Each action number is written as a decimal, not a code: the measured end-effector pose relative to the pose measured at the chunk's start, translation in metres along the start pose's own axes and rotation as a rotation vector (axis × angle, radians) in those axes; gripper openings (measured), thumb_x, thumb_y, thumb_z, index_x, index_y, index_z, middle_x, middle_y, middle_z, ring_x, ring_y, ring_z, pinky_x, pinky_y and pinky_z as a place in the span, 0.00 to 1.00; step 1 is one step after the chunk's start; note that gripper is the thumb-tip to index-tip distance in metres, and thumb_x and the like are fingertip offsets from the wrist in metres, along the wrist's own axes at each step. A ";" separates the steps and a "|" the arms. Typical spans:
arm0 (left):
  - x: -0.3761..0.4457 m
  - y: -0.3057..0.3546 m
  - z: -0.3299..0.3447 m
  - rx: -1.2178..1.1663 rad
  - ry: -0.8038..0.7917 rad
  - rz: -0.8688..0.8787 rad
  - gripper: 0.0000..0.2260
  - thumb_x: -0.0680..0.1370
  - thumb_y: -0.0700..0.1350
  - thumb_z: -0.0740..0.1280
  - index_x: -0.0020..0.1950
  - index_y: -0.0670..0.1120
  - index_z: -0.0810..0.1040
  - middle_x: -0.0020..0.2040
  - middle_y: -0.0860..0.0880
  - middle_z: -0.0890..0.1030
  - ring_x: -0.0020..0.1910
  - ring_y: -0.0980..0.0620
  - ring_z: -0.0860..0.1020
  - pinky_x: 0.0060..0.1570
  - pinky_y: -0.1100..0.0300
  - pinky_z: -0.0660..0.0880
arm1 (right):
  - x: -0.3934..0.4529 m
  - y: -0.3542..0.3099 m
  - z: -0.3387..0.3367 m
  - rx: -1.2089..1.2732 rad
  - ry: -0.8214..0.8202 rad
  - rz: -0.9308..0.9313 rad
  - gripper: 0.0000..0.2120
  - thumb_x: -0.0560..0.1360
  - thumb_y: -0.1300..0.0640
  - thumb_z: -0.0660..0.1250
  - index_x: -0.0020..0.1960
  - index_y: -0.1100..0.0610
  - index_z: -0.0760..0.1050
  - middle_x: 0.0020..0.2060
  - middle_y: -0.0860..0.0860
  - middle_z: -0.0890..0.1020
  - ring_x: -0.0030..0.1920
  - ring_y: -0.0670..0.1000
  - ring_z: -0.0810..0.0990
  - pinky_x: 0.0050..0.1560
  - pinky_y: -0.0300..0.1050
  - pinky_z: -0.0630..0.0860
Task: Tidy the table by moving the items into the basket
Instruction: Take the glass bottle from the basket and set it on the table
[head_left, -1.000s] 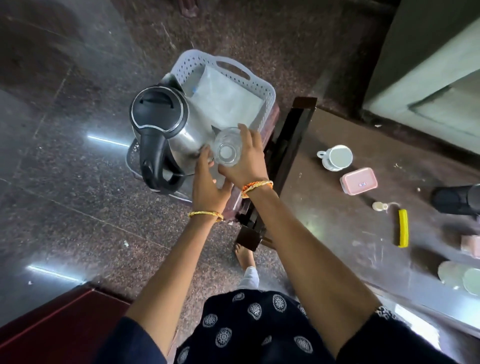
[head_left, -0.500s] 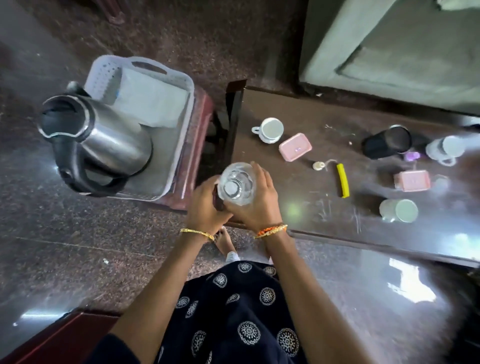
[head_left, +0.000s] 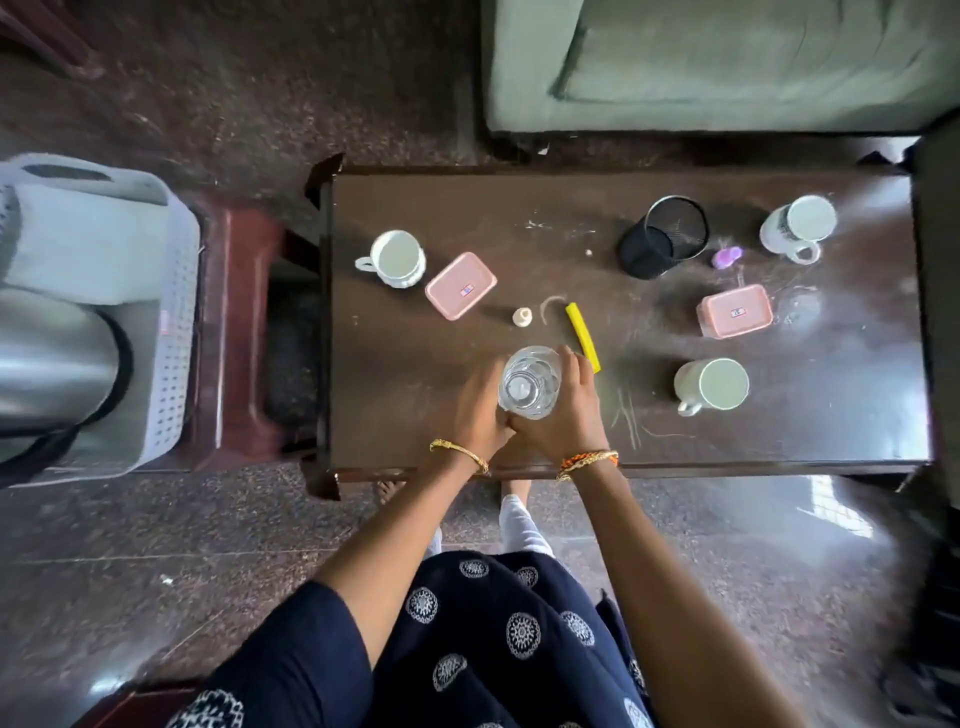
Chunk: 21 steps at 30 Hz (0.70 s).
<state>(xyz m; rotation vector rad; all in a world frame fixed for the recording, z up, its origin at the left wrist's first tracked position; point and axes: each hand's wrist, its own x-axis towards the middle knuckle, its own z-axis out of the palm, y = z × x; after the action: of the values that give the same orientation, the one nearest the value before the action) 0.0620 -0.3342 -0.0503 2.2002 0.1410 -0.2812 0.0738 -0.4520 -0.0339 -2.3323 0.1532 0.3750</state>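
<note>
A clear glass bottle (head_left: 529, 382) stands upright over the near middle of the dark wooden table (head_left: 415, 364). My left hand (head_left: 480, 410) and my right hand (head_left: 569, 415) both grip it from either side. The white plastic basket (head_left: 171, 332) sits at the left on a red stool, holding a steel kettle (head_left: 52, 358) and a white cloth (head_left: 88, 249). On the table lie three white mugs (head_left: 397, 258) (head_left: 711, 385) (head_left: 800, 224), two pink lidded boxes (head_left: 460, 285) (head_left: 734, 310), a black mesh pen holder (head_left: 665, 236), a yellow stick (head_left: 583, 335) and a small white cap (head_left: 522, 317).
A red stool (head_left: 239, 332) carries the basket, with a gap between it and the table. A green sofa (head_left: 727, 62) stands behind the table. A small purple object (head_left: 727, 256) lies near the far right mug. Speckled stone floor surrounds everything.
Both hands have carried the clear bottle from beside the kettle at the basket rightward to over the table. The view has swung right, so the basket now sits at the left edge.
</note>
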 end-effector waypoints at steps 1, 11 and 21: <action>0.003 0.002 0.007 0.004 0.011 0.011 0.21 0.64 0.34 0.71 0.56 0.38 0.75 0.54 0.40 0.79 0.54 0.39 0.77 0.51 0.51 0.75 | 0.004 0.007 -0.001 -0.002 0.006 0.001 0.44 0.57 0.58 0.80 0.67 0.67 0.63 0.61 0.61 0.70 0.62 0.59 0.70 0.57 0.40 0.68; 0.032 -0.003 0.056 0.019 -0.014 -0.070 0.31 0.63 0.34 0.73 0.65 0.37 0.69 0.61 0.40 0.76 0.62 0.42 0.74 0.60 0.59 0.68 | 0.034 0.052 0.010 0.026 0.069 -0.005 0.41 0.61 0.56 0.77 0.68 0.65 0.63 0.62 0.61 0.71 0.59 0.63 0.74 0.54 0.51 0.74; 0.035 -0.021 0.070 0.075 -0.006 -0.124 0.35 0.63 0.35 0.74 0.68 0.42 0.66 0.64 0.44 0.75 0.63 0.48 0.74 0.62 0.58 0.72 | 0.040 0.060 0.020 0.039 0.078 -0.014 0.41 0.62 0.57 0.77 0.69 0.66 0.62 0.63 0.62 0.70 0.61 0.63 0.73 0.58 0.54 0.75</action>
<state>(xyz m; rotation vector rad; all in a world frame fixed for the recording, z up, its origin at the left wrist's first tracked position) 0.0815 -0.3776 -0.1157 2.2689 0.2682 -0.3680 0.0940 -0.4805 -0.0998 -2.3099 0.1805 0.2717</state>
